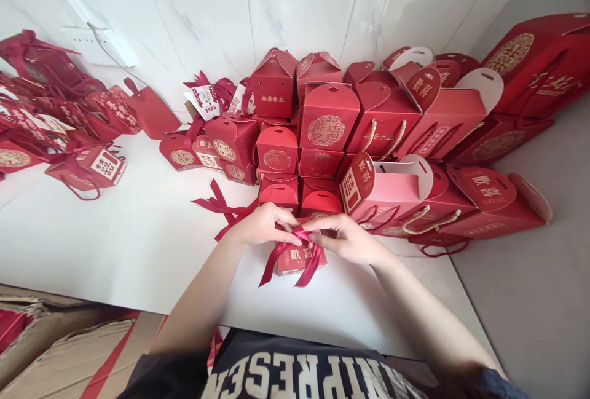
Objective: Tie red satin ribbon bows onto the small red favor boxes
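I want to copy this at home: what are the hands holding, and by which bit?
The left hand and right hand both pinch the dark pink ribbon by its gathered middle, over the small red box.

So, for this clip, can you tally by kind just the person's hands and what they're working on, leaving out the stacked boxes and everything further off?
Left hand and right hand: 2
Box under the hands, red: 1
Ribbon at the fingers, its two tails hanging over that box: 1
Total: 4
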{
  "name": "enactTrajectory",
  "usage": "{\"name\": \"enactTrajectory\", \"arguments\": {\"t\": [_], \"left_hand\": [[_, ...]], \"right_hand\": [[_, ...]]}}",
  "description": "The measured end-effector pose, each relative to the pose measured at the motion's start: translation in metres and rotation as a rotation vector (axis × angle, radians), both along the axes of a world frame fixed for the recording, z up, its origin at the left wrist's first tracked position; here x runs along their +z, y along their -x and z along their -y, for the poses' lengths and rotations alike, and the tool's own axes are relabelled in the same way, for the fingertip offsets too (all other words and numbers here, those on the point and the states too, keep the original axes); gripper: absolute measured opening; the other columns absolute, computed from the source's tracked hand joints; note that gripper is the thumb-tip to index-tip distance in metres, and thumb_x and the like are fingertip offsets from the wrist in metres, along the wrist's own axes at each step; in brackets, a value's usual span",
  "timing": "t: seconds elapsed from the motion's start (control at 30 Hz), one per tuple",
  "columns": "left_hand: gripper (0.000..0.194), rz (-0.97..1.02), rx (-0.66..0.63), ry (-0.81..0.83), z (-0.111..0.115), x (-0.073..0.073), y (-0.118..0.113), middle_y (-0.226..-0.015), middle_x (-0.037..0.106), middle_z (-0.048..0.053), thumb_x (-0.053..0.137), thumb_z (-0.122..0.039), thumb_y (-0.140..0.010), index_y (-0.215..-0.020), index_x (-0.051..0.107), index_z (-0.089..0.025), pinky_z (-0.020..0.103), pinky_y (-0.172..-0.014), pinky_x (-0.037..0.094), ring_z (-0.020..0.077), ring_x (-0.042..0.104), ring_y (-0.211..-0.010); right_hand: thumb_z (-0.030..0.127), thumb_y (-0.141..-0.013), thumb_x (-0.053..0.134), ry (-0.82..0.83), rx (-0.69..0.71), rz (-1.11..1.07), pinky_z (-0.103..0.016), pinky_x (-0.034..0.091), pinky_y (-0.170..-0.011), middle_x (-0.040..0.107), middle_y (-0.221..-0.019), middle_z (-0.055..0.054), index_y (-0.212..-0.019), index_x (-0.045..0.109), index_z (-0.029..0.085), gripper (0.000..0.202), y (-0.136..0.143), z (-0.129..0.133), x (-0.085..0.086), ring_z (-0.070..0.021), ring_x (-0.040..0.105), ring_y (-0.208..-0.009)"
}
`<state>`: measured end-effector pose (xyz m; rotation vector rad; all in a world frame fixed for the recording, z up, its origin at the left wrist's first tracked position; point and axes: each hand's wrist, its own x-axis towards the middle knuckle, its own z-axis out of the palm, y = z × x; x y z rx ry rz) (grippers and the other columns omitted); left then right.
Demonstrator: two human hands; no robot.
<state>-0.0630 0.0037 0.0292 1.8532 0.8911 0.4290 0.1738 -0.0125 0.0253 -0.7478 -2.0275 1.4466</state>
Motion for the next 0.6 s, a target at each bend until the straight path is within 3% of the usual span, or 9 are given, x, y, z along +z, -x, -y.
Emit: {"name": "enactTrajectory", "arguments": {"t": [0.13, 0.3, 0.6], "left_hand": [[0.031, -0.007, 0.016, 0.031, 0.002, 0.001, -0.002, -0.080, 0.071, 0.004, 0.079, -0.042, -0.072, -0.089, 0.079, -0.016, 0.026, -0.068, 0.045, 0.0151, 0.059, -0.074], [0.030, -0.006, 0.022, 0.028, 0.003, 0.002, -0.002, -0.078, 0.068, 0.003, 0.079, -0.041, -0.072, -0.088, 0.078, -0.015, 0.025, -0.068, 0.044, 0.0142, 0.057, -0.073], [0.022, -0.026, 0.033, -0.034, 0.007, -0.001, -0.003, -0.075, 0.069, 0.000, 0.070, -0.038, -0.082, -0.085, 0.076, -0.017, 0.028, -0.078, 0.045, 0.0146, 0.059, -0.075]], "right_hand": [[0.009, -0.087, 0.051, -0.184, -0.018, 0.095, -0.029, 0.052, -0.077, 0.073, -0.104, -0.002, -0.117, 0.071, 0.024, 0.038, 0.002, 0.002, -0.001, -0.0152, 0.066, -0.082], [0.006, -0.084, 0.050, -0.271, -0.030, 0.229, -0.024, 0.047, -0.066, 0.069, -0.086, 0.003, -0.117, 0.069, 0.028, 0.044, 0.003, 0.006, 0.004, -0.0109, 0.059, -0.066], [0.007, -0.078, 0.053, -0.270, -0.056, 0.337, -0.023, 0.042, -0.062, 0.061, -0.079, 0.005, -0.118, 0.057, 0.028, 0.045, 0.005, 0.019, 0.017, -0.0097, 0.053, -0.061]]}}
